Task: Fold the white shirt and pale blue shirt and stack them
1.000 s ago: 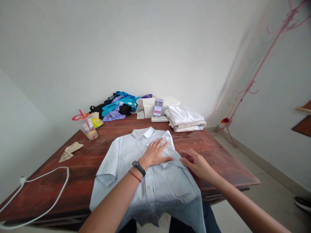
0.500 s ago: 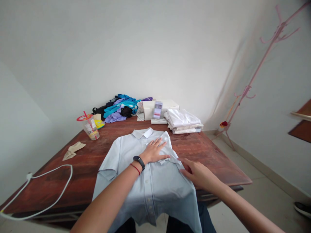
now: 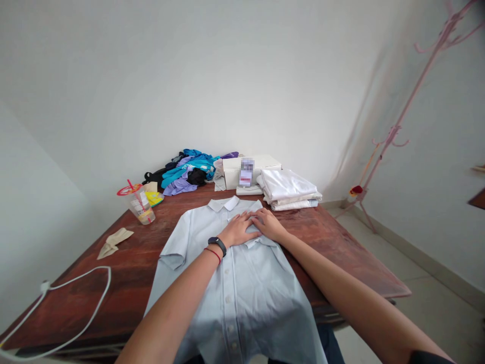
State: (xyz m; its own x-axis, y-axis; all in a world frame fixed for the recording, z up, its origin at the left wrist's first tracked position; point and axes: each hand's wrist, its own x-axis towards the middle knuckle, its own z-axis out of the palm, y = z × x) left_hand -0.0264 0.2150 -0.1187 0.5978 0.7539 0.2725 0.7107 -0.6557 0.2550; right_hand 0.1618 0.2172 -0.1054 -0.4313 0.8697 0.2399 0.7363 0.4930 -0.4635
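Note:
A pale blue short-sleeved button-up shirt lies front side up, its collar toward the far side and its hem hanging over the near table edge. My left hand, with a black band on the wrist, rests open and flat on the shirt's chest. Beside it, my right hand lies on the same side of the chest, fingers stretched out and meeting the left fingertips. Cloth near the right sleeve is folded inward under and around the hands; how far is partly hidden.
On the wooden table stand a plastic cup, folded white cloths, a white box and a phone. Piled clothes lie behind. A white cable loops at left; a pink coat rack stands right.
My right hand has moved from the shirt's right edge inward and away from me, onto the chest beside my left hand. The left hand stays nearly in place.

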